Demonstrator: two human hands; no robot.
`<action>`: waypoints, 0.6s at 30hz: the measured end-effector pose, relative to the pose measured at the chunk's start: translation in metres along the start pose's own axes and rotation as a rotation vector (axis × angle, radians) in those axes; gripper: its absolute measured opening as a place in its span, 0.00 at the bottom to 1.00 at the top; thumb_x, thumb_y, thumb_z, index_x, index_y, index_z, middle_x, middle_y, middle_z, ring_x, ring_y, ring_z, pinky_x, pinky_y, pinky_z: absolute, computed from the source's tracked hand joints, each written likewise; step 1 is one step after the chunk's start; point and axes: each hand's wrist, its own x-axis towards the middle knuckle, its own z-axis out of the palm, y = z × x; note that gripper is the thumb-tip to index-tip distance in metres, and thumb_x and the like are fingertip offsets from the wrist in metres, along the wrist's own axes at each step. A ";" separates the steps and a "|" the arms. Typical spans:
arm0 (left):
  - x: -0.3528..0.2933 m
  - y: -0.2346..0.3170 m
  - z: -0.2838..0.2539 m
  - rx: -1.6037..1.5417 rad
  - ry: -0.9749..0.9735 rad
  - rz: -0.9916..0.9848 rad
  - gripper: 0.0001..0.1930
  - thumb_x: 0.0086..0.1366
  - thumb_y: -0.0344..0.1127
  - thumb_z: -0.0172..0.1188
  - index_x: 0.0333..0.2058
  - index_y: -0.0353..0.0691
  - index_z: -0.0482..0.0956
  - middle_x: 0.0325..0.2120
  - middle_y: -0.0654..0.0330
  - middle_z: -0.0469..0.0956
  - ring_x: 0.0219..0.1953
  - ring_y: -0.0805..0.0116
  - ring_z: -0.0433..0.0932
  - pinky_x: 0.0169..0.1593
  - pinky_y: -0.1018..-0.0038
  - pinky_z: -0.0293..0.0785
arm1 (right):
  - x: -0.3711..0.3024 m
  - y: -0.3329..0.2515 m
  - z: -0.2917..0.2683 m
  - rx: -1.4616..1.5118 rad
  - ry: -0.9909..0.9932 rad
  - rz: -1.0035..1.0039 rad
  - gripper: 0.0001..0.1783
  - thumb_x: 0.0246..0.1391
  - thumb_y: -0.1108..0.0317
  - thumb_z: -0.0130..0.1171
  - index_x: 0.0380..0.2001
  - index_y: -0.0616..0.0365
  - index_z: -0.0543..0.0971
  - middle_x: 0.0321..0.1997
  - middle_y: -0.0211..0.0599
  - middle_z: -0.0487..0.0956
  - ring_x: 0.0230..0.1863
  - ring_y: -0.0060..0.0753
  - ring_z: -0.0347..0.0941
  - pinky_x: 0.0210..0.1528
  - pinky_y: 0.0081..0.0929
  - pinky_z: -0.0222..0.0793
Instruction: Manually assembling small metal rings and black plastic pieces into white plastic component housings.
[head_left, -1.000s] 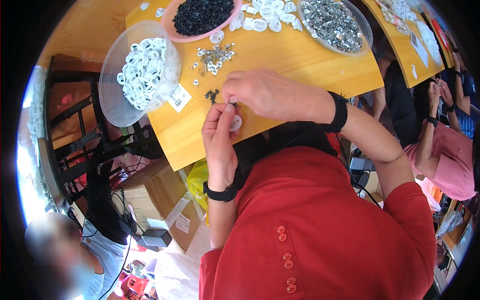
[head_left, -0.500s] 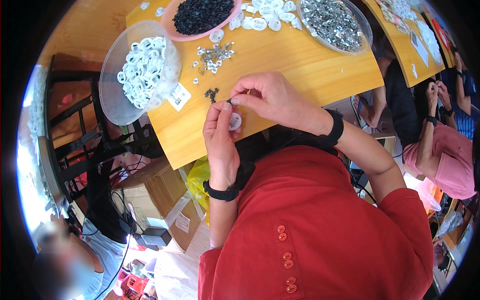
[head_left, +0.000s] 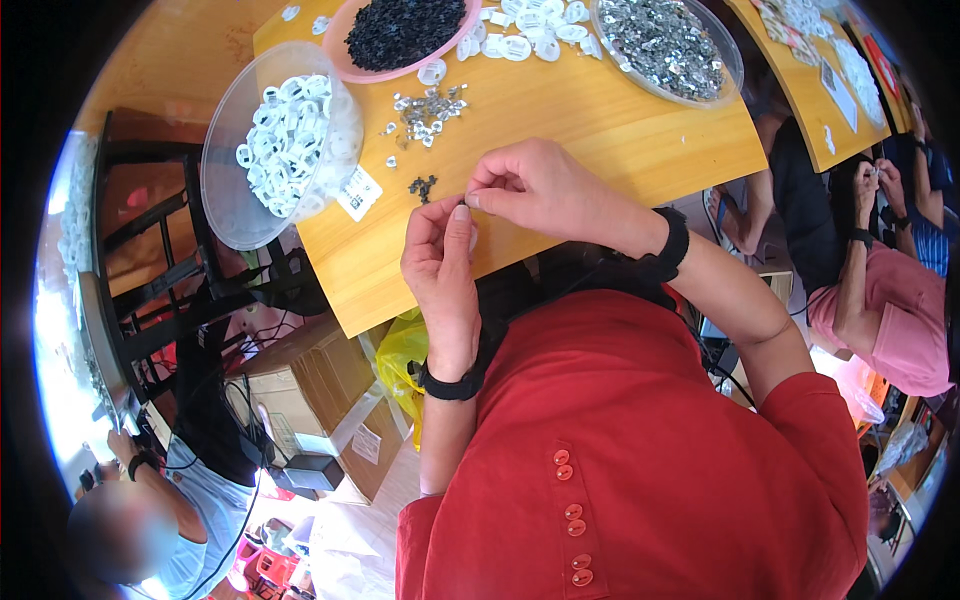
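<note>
My left hand (head_left: pixel 440 268) is closed on a small round white plastic piece (head_left: pixel 473 238), of which only a sliver shows beside the thumb. Its thumb and finger tips meet those of my right hand (head_left: pixel 535 188) over the table's near edge. My right hand is in a pinch; a tiny dark bit shows at its fingertips, too small to make out. Just beyond the fingers lies a little heap of small black parts (head_left: pixel 424 188). Farther off is a loose pile of small shiny metal pieces (head_left: pixel 430 112).
A clear tub of white plastic pieces (head_left: pixel 212 190) stands at the left edge. At the back are a pink bowl of black parts (head_left: pixel 345 65), loose white pieces (head_left: pixel 516 47) and a clear tub of metal pieces (head_left: pixel 738 75). Other people sit left and right.
My left hand has turned, so the white piece, plainly seen before, is now mostly behind the thumb. My right hand has shifted slightly and stays at the left fingertips.
</note>
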 end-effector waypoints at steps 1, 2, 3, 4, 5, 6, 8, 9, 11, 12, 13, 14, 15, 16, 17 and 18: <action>0.000 -0.001 0.000 0.003 0.009 0.023 0.06 0.65 0.36 0.56 0.38 0.42 0.76 0.25 0.72 0.74 0.24 0.86 0.64 0.26 0.87 0.55 | 0.000 0.002 0.001 0.045 -0.014 0.045 0.10 0.52 0.68 0.59 0.31 0.65 0.79 0.25 0.36 0.80 0.26 0.21 0.73 0.30 0.20 0.69; 0.000 0.000 0.000 0.003 0.007 0.023 0.06 0.65 0.36 0.56 0.38 0.42 0.76 0.25 0.72 0.74 0.24 0.86 0.64 0.26 0.87 0.55 | 0.000 0.003 0.002 0.045 -0.013 0.046 0.10 0.52 0.68 0.59 0.31 0.65 0.79 0.25 0.36 0.80 0.26 0.21 0.73 0.30 0.20 0.69; 0.000 0.002 -0.001 -0.025 0.014 -0.014 0.05 0.65 0.36 0.56 0.37 0.42 0.76 0.25 0.71 0.74 0.24 0.86 0.65 0.27 0.87 0.56 | 0.000 0.004 0.003 0.071 0.000 0.060 0.10 0.52 0.68 0.60 0.31 0.65 0.79 0.25 0.36 0.80 0.26 0.21 0.73 0.30 0.20 0.69; 0.001 0.003 -0.002 -0.053 0.021 -0.052 0.05 0.66 0.35 0.56 0.36 0.43 0.76 0.25 0.71 0.74 0.24 0.85 0.66 0.27 0.87 0.57 | 0.000 0.004 0.004 0.097 0.012 0.075 0.10 0.51 0.68 0.60 0.31 0.65 0.79 0.25 0.35 0.80 0.26 0.20 0.73 0.30 0.20 0.69; 0.002 0.004 -0.004 -0.052 0.021 -0.052 0.05 0.66 0.35 0.56 0.36 0.43 0.76 0.25 0.71 0.74 0.24 0.85 0.66 0.27 0.87 0.57 | -0.001 0.003 0.004 0.098 0.013 0.076 0.10 0.51 0.68 0.60 0.31 0.65 0.79 0.25 0.35 0.80 0.26 0.20 0.73 0.30 0.20 0.69; 0.003 0.005 -0.007 -0.166 0.008 -0.145 0.04 0.66 0.35 0.56 0.36 0.43 0.75 0.25 0.70 0.75 0.24 0.84 0.67 0.27 0.87 0.59 | -0.002 0.001 0.005 0.051 0.081 0.014 0.09 0.51 0.69 0.60 0.30 0.65 0.79 0.25 0.36 0.79 0.26 0.21 0.73 0.30 0.20 0.68; 0.004 0.007 -0.009 -0.279 0.000 -0.238 0.04 0.66 0.36 0.55 0.35 0.43 0.75 0.26 0.70 0.75 0.25 0.83 0.69 0.27 0.86 0.60 | -0.005 -0.001 0.009 0.007 0.147 -0.047 0.08 0.51 0.69 0.60 0.30 0.64 0.79 0.25 0.36 0.79 0.25 0.21 0.73 0.30 0.19 0.68; 0.004 0.007 -0.009 -0.352 0.012 -0.291 0.04 0.65 0.35 0.56 0.35 0.43 0.75 0.26 0.69 0.75 0.25 0.83 0.70 0.28 0.86 0.63 | -0.007 -0.002 0.010 -0.045 0.192 -0.117 0.07 0.50 0.70 0.60 0.29 0.64 0.78 0.25 0.37 0.79 0.25 0.25 0.74 0.29 0.21 0.68; 0.005 0.007 -0.010 -0.424 0.027 -0.344 0.03 0.65 0.34 0.56 0.35 0.44 0.75 0.26 0.69 0.76 0.26 0.83 0.71 0.29 0.85 0.66 | -0.010 -0.003 0.014 -0.096 0.235 -0.187 0.06 0.50 0.71 0.60 0.28 0.63 0.78 0.25 0.38 0.78 0.25 0.29 0.74 0.28 0.23 0.69; 0.005 0.007 -0.011 -0.452 -0.006 -0.341 0.03 0.65 0.34 0.56 0.36 0.44 0.75 0.26 0.69 0.76 0.27 0.83 0.72 0.30 0.85 0.67 | -0.011 -0.003 0.016 -0.165 0.276 -0.280 0.05 0.49 0.71 0.60 0.28 0.62 0.78 0.25 0.38 0.77 0.26 0.33 0.74 0.29 0.26 0.68; 0.004 0.006 -0.011 -0.480 -0.039 -0.338 0.03 0.65 0.34 0.56 0.36 0.44 0.76 0.26 0.70 0.76 0.27 0.83 0.73 0.30 0.85 0.67 | -0.011 -0.002 0.018 -0.234 0.318 -0.374 0.04 0.49 0.72 0.60 0.28 0.61 0.77 0.25 0.37 0.76 0.27 0.37 0.74 0.30 0.28 0.68; 0.004 0.005 -0.011 -0.479 -0.039 -0.338 0.03 0.65 0.34 0.56 0.36 0.44 0.76 0.26 0.70 0.76 0.27 0.83 0.73 0.30 0.85 0.67 | -0.011 -0.002 0.020 -0.233 0.318 -0.374 0.04 0.49 0.72 0.60 0.28 0.61 0.77 0.25 0.37 0.76 0.27 0.37 0.74 0.30 0.28 0.68; 0.005 0.004 -0.011 -0.493 -0.043 -0.349 0.04 0.66 0.35 0.54 0.36 0.42 0.74 0.27 0.68 0.74 0.26 0.81 0.71 0.29 0.83 0.66 | -0.011 0.000 0.021 -0.300 0.328 -0.431 0.04 0.48 0.70 0.59 0.27 0.59 0.77 0.25 0.36 0.76 0.28 0.37 0.74 0.31 0.30 0.67; 0.005 0.002 -0.011 -0.508 -0.047 -0.359 0.06 0.67 0.36 0.52 0.36 0.41 0.73 0.27 0.67 0.72 0.25 0.79 0.69 0.27 0.81 0.64 | -0.011 0.002 0.023 -0.366 0.337 -0.488 0.04 0.46 0.69 0.59 0.26 0.57 0.76 0.25 0.35 0.75 0.29 0.37 0.73 0.33 0.32 0.66; 0.006 0.000 -0.012 -0.508 -0.048 -0.359 0.06 0.67 0.36 0.52 0.36 0.41 0.73 0.27 0.67 0.72 0.25 0.79 0.69 0.27 0.81 0.64 | -0.011 0.004 0.023 -0.366 0.337 -0.488 0.04 0.46 0.69 0.59 0.26 0.57 0.76 0.25 0.35 0.75 0.29 0.37 0.73 0.33 0.32 0.66; 0.007 -0.002 -0.014 -0.551 -0.077 -0.361 0.06 0.67 0.36 0.52 0.36 0.40 0.73 0.27 0.67 0.73 0.25 0.77 0.68 0.27 0.80 0.64 | -0.010 0.005 0.023 -0.409 0.339 -0.518 0.04 0.46 0.69 0.58 0.27 0.56 0.76 0.25 0.33 0.74 0.29 0.36 0.73 0.33 0.31 0.65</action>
